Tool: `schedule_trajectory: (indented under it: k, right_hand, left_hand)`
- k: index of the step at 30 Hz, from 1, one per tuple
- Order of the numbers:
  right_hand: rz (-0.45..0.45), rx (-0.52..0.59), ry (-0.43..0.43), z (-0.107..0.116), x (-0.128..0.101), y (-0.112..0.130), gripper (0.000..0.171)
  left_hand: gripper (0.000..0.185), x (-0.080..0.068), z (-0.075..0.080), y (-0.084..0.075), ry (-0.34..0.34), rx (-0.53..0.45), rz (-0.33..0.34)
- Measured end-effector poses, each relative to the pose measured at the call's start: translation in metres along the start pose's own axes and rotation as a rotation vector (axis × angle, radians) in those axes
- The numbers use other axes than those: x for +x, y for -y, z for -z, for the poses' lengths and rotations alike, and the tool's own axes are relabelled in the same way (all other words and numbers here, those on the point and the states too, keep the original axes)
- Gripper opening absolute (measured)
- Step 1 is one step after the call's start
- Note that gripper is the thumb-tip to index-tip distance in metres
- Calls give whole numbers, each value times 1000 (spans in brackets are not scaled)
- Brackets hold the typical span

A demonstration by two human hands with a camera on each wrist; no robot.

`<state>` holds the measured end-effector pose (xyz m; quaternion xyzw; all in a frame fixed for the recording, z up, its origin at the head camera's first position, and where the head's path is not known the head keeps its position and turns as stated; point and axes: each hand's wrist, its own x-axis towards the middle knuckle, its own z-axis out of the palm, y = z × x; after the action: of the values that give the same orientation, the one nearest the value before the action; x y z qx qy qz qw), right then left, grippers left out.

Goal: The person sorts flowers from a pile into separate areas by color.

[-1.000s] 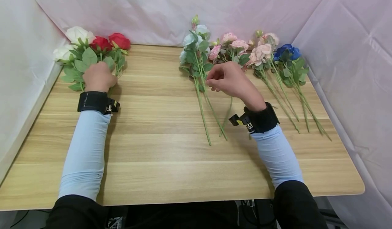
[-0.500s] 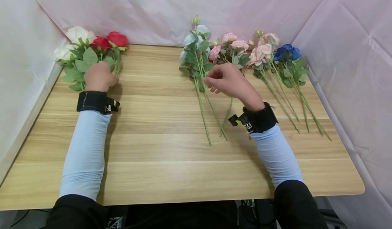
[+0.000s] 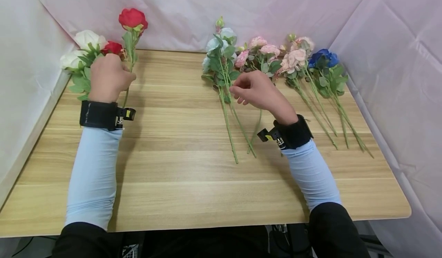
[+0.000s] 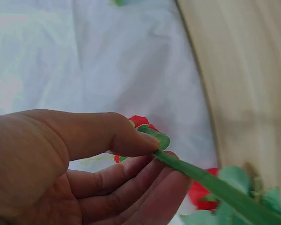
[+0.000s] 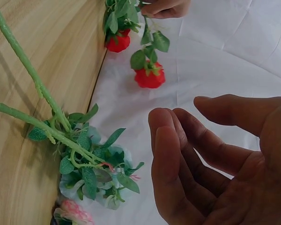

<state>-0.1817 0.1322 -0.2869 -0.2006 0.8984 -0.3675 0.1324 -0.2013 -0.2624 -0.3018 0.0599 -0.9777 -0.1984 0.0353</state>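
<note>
My left hand [image 3: 125, 80] pinches the green stem of a red rose [image 3: 132, 18] and holds it up off the table, bloom raised against the back cloth. In the left wrist view the thumb presses that stem [image 4: 210, 183] against the fingers. A second red rose [image 3: 112, 48] and two white roses [image 3: 86, 39] lie just beyond this hand. My right hand [image 3: 239, 91] hovers over the stems of the pale blue flowers [image 3: 221, 43] with its fingers loosely curled and nothing in them. The right wrist view shows the right hand [image 5: 182, 111] empty above those stems [image 5: 30, 72].
Pink flowers [image 3: 262, 51], peach flowers [image 3: 297, 56] and blue roses [image 3: 324, 57] lie in a row on the wooden table [image 3: 179, 181] at the back right, stems pointing toward me. White cloth [image 3: 397, 58] walls in the left, back and right sides.
My left hand has lifted one red rose out of the pile at the back left, so its bloom now stands higher. The right hand has barely moved.
</note>
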Motion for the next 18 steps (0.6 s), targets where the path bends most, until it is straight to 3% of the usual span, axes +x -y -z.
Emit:
schedule_trajectory:
  k: [11,18]
  right_hand:
    - [-15,2,-8,0,0,-1,19]
    - [-23,3,-16,0,1,-2,20]
  left_hand:
    - [43,-13,8,-19,-48,20,-5]
    - [43,-25,3,-42,-127,35,-170]
